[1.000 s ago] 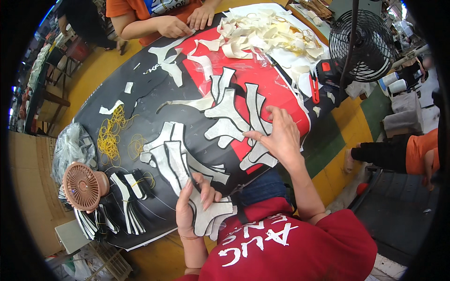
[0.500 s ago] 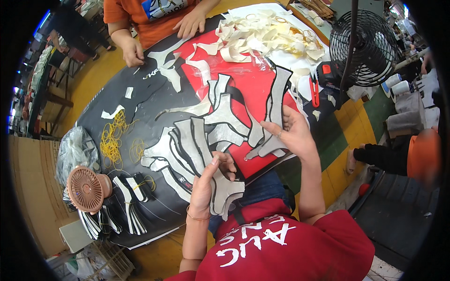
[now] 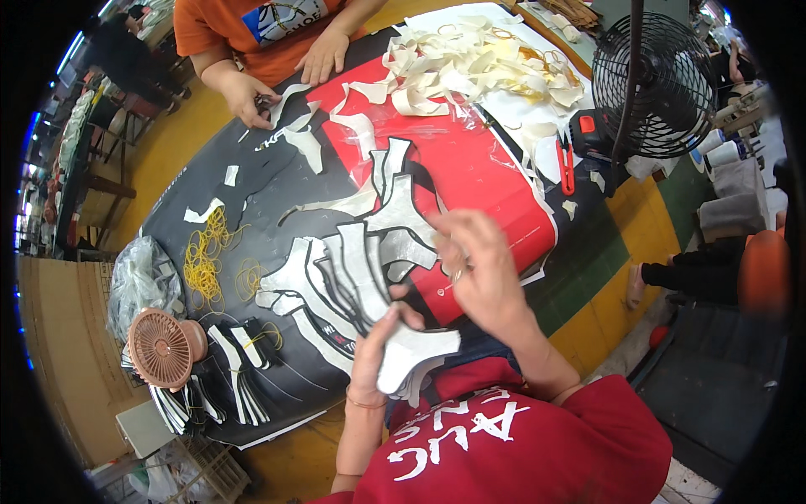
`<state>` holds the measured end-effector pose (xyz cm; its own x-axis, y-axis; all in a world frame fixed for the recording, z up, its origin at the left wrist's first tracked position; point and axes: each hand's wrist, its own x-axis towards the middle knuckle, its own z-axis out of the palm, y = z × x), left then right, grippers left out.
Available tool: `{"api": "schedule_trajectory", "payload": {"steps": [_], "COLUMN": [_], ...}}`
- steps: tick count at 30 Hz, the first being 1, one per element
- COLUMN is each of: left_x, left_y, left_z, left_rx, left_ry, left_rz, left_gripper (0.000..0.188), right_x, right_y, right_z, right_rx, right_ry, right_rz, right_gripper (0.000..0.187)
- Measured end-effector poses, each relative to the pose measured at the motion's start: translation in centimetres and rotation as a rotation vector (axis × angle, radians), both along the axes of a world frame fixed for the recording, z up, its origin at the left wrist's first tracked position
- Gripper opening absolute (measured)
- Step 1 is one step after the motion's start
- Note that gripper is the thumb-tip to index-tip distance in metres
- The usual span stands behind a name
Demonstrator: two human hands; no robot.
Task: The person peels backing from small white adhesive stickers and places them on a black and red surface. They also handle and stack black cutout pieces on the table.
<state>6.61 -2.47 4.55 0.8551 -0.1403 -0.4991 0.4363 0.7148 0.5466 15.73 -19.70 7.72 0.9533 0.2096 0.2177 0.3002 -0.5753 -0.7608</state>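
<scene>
My left hand [image 3: 375, 351] is closed around a stack of cut fabric pieces [image 3: 415, 351], light grey-white with black edges and forked ends, like shoe-upper parts. Its thumb lies over the front piece. To the right of the stack, my right hand [image 3: 480, 267] is raised over the table edge with bent fingers. Motion blurs its fingertips, so whether anything small is between them is hidden. Beyond the held stack, more loose forked pieces [image 3: 398, 206] lie across the red and black sheet [image 3: 504, 193]. Others overlap in a pile [image 3: 294, 273] left of my left hand.
Across the table, a person's hand [image 3: 256, 102] handles a strip piece. Cream scraps [image 3: 470, 63] heap at the far side, near red snips [image 3: 565, 168] and a black fan [image 3: 651, 84]. Yellow cords [image 3: 206, 260], a small pink fan [image 3: 161, 349] and tied bundles [image 3: 238, 370] lie left.
The long piece my right hand held is no longer in it, and that hand has moved left toward the stack. A broader white piece now fronts the stack. The other person's hand has taken a strip.
</scene>
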Motion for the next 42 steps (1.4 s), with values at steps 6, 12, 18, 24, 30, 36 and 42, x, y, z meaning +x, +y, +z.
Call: {"api": "schedule_trajectory", "payload": {"steps": [6,12,18,24,30,36,42], "left_x": [-0.6,1.2,1.5,0.8,-3.7,-5.9,-6.2], "left_y": [1.2,0.2,-1.5,0.4,4.3,8.1,9.3], "left_z": [1.4,0.2,0.0,-0.1,1.8,3.1,3.0], "left_rx": [-0.002,-0.365,-0.227,0.079,-0.328,-0.203,-0.239], "left_ry": [-0.104,-0.081,-0.138,0.017,-0.105,-0.251,-0.289], "left_rz": [0.121,0.047,0.060,0.033,0.302,0.542,0.600], "left_gripper": [0.021,0.016,0.047,0.042,0.021,0.019,0.019], "right_x": [2.2,2.9,-1.6,-3.0,3.1,4.3,4.4], "right_y": [-0.8,-2.2,-1.2,1.7,1.5,0.9,-0.1], "right_z": [-2.9,-0.9,3.8,3.6,-0.7,-4.3,-2.4], "right_rx": [-0.297,-0.147,-0.214,0.153,-0.332,-0.295,0.079], "right_ry": [0.041,-0.122,-0.154,0.123,0.023,0.180,0.253], "right_rz": [-0.208,-0.380,-0.079,0.389,-0.142,-0.233,-0.221], "right_gripper": [0.039,0.022,0.018,0.020,0.048,0.039,0.026]}}
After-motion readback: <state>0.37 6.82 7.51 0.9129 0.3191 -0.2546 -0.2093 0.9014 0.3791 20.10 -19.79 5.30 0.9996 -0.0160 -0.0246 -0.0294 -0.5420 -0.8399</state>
